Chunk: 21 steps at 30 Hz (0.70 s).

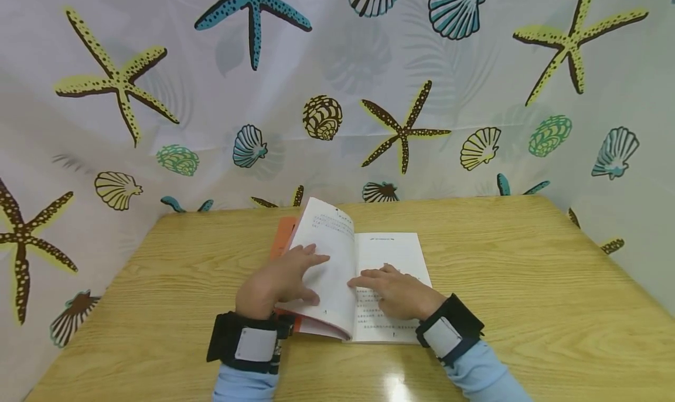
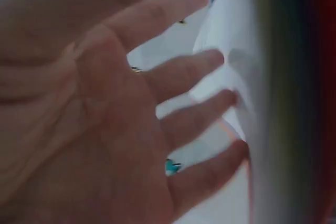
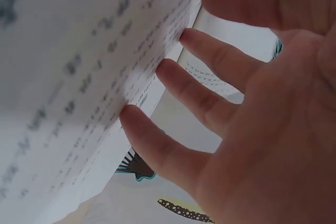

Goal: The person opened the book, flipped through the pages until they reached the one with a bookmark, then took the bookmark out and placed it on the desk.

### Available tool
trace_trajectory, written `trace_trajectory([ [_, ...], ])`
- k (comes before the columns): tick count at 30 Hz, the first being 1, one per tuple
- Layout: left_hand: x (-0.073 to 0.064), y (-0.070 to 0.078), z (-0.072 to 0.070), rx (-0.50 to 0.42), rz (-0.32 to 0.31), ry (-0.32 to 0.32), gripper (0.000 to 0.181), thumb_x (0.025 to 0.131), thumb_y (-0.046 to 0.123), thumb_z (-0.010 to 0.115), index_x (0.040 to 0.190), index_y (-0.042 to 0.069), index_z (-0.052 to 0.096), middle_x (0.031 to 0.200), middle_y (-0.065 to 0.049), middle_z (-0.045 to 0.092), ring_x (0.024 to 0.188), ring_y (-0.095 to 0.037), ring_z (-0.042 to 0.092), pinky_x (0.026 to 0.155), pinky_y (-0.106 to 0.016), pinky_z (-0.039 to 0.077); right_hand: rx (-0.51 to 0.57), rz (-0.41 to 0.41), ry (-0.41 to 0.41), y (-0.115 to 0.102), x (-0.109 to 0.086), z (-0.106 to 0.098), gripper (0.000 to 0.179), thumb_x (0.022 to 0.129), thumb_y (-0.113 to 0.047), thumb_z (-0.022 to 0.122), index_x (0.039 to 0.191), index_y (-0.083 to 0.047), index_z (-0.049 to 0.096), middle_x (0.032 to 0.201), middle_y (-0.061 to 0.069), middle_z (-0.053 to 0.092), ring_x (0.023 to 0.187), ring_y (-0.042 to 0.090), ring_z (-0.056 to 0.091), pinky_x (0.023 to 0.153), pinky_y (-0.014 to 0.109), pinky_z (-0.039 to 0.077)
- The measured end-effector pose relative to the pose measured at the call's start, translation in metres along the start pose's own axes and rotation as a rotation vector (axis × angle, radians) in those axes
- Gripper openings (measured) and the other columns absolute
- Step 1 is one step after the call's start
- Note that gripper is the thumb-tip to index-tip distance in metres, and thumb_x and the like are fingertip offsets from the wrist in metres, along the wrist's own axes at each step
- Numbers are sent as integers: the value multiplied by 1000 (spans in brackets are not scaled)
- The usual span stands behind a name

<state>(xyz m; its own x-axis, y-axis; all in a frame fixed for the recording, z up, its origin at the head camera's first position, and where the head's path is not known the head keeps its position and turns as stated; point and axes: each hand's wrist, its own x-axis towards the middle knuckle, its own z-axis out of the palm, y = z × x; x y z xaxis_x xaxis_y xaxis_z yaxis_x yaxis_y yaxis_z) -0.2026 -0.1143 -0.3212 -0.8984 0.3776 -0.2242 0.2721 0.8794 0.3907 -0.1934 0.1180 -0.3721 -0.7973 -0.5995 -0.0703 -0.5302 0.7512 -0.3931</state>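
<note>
An open book lies on the table, with a raised, curved left page (image 1: 334,285) and a flatter printed right page (image 1: 392,252). An orange cover (image 1: 282,235) peeks out at the left. My left hand (image 1: 282,282) rests on the left page with its fingers spread; in the left wrist view its extended fingertips (image 2: 231,98) meet the white paper. On the right page lies my right hand (image 1: 398,293), index finger pointing at the centre fold. Its fairly straight fingertips (image 3: 167,66) touch the printed page (image 3: 63,103) in the right wrist view.
The wooden table (image 1: 501,261) extends to both sides of the book. Behind it hangs a white curtain (image 1: 295,85) printed with starfish and shells. Each wrist wears a black strap (image 1: 239,343) over a light blue sleeve.
</note>
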Motion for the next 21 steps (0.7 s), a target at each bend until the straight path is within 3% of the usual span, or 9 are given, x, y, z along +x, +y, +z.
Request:
trace_trajectory([
  [5, 15, -9, 21, -1, -119, -110, 94, 73, 20, 94, 154, 21, 46, 165, -16, 25, 147, -41, 31, 111, -59, 37, -52, -16, 5, 0, 0, 2, 62, 87, 13, 52, 140, -17, 61, 144, 21, 53, 122, 44, 51, 89, 68, 48],
  [10, 20, -14, 29, -18, -155, -128, 101, 71, 21, 95, 157, 22, 41, 166, -16, 23, 146, -43, 31, 110, -60, 37, -71, 1, -24, 1, 3, 1, 65, 87, 9, 58, 146, -18, 56, 146, 17, 52, 128, 43, 48, 91, 69, 46],
  [16, 19, -13, 28, -41, -166, -136, 103, 70, 22, 95, 158, 22, 40, 166, -16, 23, 146, -43, 31, 110, -57, 38, -14, 197, -46, 20, -1, -4, 71, 90, -20, 74, 152, -3, 44, 157, 18, 40, 141, 44, 35, 106, 68, 35],
  [21, 19, -12, 28, -34, -182, -138, 105, 69, 25, 96, 158, 24, 40, 166, -16, 23, 145, -47, 30, 110, -60, 36, -22, 364, -15, 46, -9, -10, 78, 89, -32, 74, 148, 9, 43, 158, 26, 34, 142, 51, 29, 106, 72, 31],
])
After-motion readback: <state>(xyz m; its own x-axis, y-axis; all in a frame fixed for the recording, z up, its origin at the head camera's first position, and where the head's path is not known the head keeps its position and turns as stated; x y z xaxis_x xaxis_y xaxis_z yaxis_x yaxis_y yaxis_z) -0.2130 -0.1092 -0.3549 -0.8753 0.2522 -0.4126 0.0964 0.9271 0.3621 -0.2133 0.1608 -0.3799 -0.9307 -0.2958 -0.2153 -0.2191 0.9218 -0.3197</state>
